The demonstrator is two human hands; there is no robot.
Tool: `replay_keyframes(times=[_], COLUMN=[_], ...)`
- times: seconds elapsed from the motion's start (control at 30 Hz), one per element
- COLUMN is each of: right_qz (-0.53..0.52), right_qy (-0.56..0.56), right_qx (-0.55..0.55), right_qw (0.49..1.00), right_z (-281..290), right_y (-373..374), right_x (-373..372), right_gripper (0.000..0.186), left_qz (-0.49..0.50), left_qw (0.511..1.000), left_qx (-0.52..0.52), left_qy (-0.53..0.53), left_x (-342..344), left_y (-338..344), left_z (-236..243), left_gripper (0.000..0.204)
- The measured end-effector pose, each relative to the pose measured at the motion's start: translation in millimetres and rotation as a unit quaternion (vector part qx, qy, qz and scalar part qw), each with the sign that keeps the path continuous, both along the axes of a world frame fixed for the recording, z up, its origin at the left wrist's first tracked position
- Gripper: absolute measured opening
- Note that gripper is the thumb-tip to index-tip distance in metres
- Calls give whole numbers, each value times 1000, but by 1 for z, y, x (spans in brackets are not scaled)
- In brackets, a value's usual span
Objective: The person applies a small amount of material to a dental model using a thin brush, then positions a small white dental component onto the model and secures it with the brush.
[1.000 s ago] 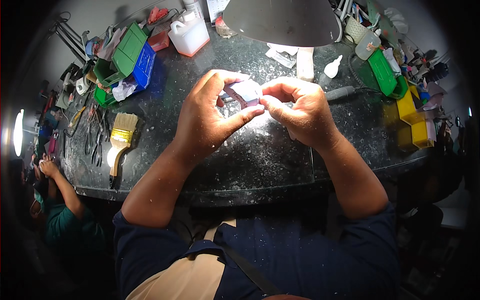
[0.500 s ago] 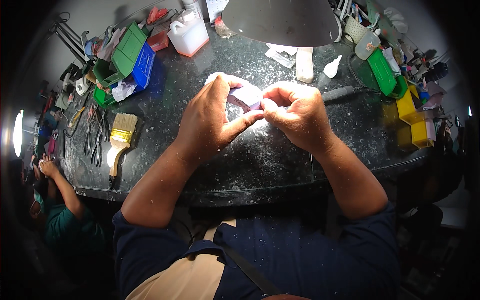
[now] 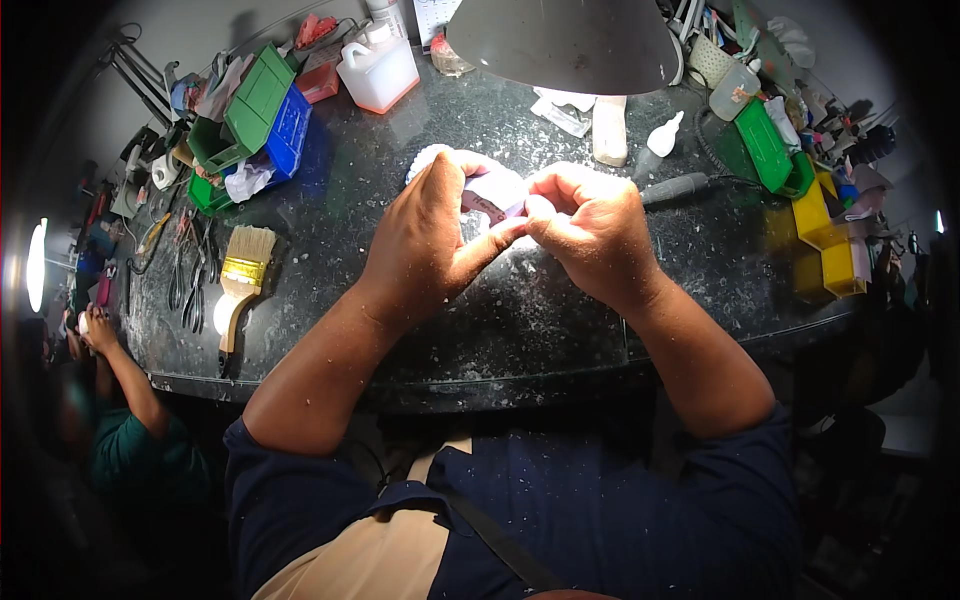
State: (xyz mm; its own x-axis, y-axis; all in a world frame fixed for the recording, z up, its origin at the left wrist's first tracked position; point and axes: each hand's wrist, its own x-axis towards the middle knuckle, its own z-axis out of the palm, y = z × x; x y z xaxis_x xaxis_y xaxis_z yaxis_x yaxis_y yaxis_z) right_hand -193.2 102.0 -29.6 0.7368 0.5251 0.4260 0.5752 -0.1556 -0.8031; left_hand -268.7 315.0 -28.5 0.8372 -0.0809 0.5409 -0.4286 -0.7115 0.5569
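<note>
Taking the pale block as the clock's centre, with 12 away from the person, I see a co-worker in a green sleeve (image 3: 135, 445) at 8 o'clock. Between 8 and 9, pliers (image 3: 195, 285) and a wide brush (image 3: 243, 272) lie on the desk (image 3: 480, 345); a white jug (image 3: 380, 72) stands near 11. The left hand (image 3: 418, 235) grasps the pale block (image 3: 496, 190), held over the desk under the lamp shade (image 3: 563, 45) at 1. The right hand (image 3: 597, 228), at 4, has thumb and forefinger together at the block's edge; I cannot tell what they pinch. A grey handpiece (image 3: 675, 189) lies at 3.
</note>
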Motion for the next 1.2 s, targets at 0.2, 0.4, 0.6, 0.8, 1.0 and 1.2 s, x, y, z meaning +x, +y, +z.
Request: replay_keyframes(times=[0.2,0.4,0.6,0.8,1.0,1.2], right_qz=[4,42,40,22,10,-1], right_qy=[32,-72,-70,-61,-73,-72], right_qx=[-26,2,-13,-51,-32,-60], right_qw=[999,996,997,997,997,996], right_z=[0,5,9,8,-4,-5], right_y=[-2,-4,-4,-6,1,-1], right_x=[0,10,7,3,3,5], right_gripper=[20,28,23,23,24,28], left_qz=[-10,-22,-36,-41,-37,-23], left_qw=[999,993,986,982,983,984], left_qx=[-4,107,150,167,179,177], left_qy=[38,-35,-70,-73,-29,-19], left_x=[-3,-2,1,2,-2,-1], left_y=[0,2,3,0,1,-1], left_z=[2,5,-1,-1,-2,-8], left_gripper=[59,50,51,50,50,52])
